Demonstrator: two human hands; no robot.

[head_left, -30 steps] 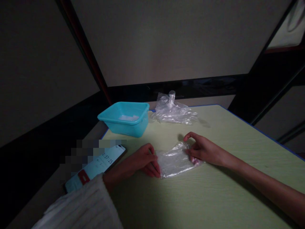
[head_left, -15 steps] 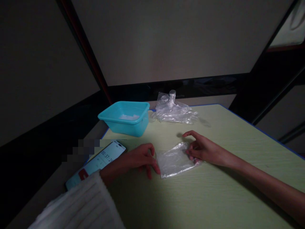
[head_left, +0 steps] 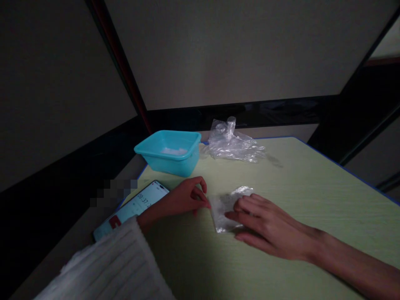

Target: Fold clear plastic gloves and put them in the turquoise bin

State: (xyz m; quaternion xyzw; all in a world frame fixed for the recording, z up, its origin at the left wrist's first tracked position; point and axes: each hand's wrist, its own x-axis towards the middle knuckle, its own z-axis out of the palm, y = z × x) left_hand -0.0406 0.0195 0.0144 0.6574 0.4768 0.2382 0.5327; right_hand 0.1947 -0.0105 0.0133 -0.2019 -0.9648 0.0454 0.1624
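A small clear plastic bag (head_left: 222,208) lies flat on the table between my hands. My left hand (head_left: 190,194) is at its left edge, with thumb and fingertips pinched together on that edge. My right hand (head_left: 265,223) lies palm down across the bag's right part and hides it. Its fingers are apart and bent a little, with the tips resting on the plastic and the table beside it.
A turquoise plastic basket (head_left: 170,163) with something white inside stands at the back left. Behind my hands lies a heap of crumpled clear plastic (head_left: 234,146). A phone (head_left: 134,210) showing a timer lies beside my left wrist. The table (head_left: 312,179) has a blue edge.
My right hand has turned palm down and moved over the bag. My left fingertips have closed at the bag's left edge. The view has shifted slightly left.
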